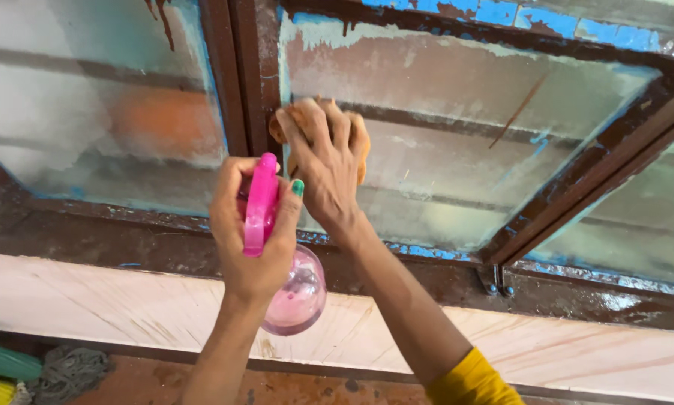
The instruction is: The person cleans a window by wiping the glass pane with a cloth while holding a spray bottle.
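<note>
- Your left hand [250,232] wraps its fingers [228,196] around a pink spray bottle [292,289], its head pointed at the window pane [457,142], so the spray would land there.
- Your right hand [325,161] presses an orange cloth [361,154] flat against the glass beside the dark frame [243,75], fingers spread over it to bear down evenly.

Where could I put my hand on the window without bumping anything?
The left pane is bare, framed by the brown frame. Crowded at the middle: the right hand presses an orange cloth, the left hand holds the pink spray bottle.
</note>
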